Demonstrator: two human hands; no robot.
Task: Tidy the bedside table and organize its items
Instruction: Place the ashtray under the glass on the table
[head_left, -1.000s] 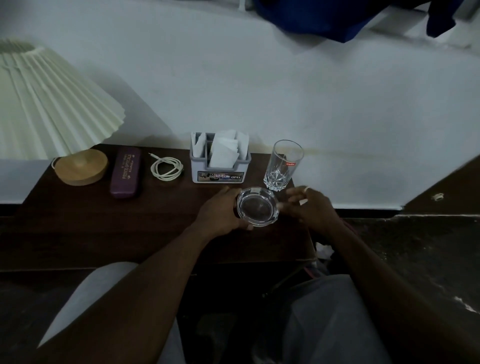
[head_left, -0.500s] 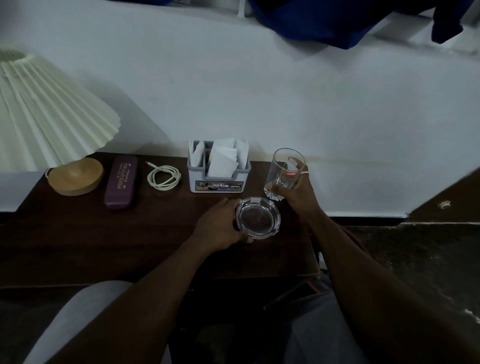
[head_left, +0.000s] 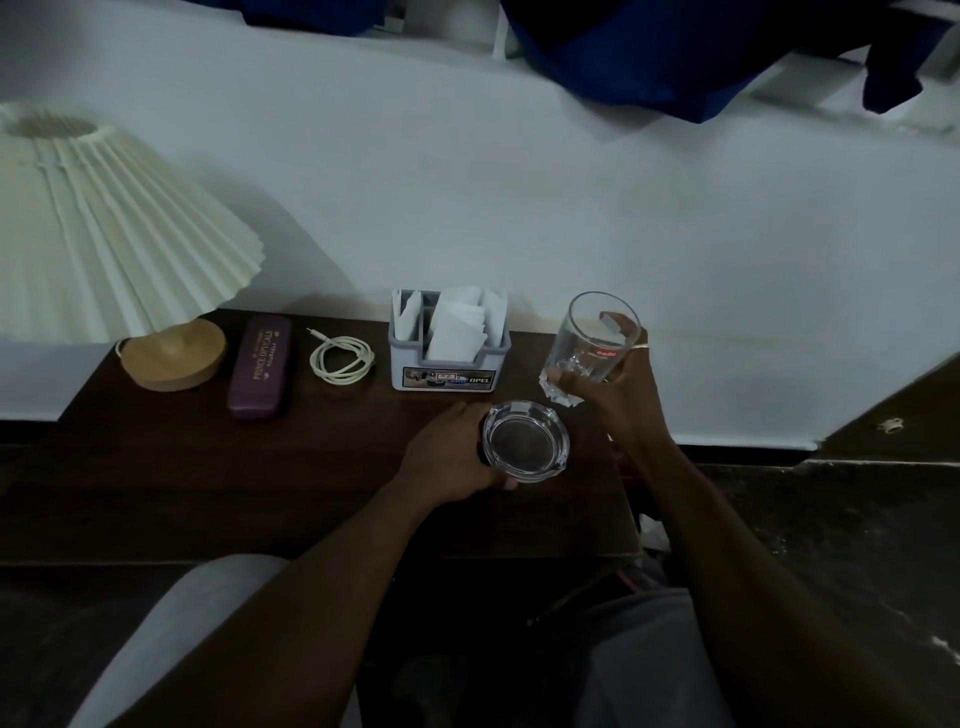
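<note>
left hand (head_left: 452, 457) grips the round clear glass ashtray (head_left: 525, 441) at the near right of the dark wooden surface (head_left: 208, 467), right hand (head_left: 618, 387) holds the tall clear drinking glass (head_left: 589, 340) tilted, lifted at the right edge. two glass things this close, they could clink or slip.

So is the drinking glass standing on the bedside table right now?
No, the right hand holds the drinking glass tilted and lifted off the bedside table, its base clear of the wood.
</note>
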